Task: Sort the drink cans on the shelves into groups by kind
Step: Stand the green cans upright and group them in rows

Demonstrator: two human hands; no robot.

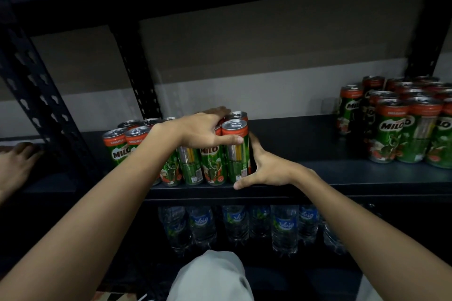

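Dark shelf (305, 151): my left hand (203, 129) lies flat over the Milo cans (212, 159) at its front edge, my right hand (266, 166) presses open-palmed beside them.

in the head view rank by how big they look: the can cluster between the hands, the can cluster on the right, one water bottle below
1. can cluster between the hands
2. right can cluster, partly cut off and farther, so unsure
3. water bottle
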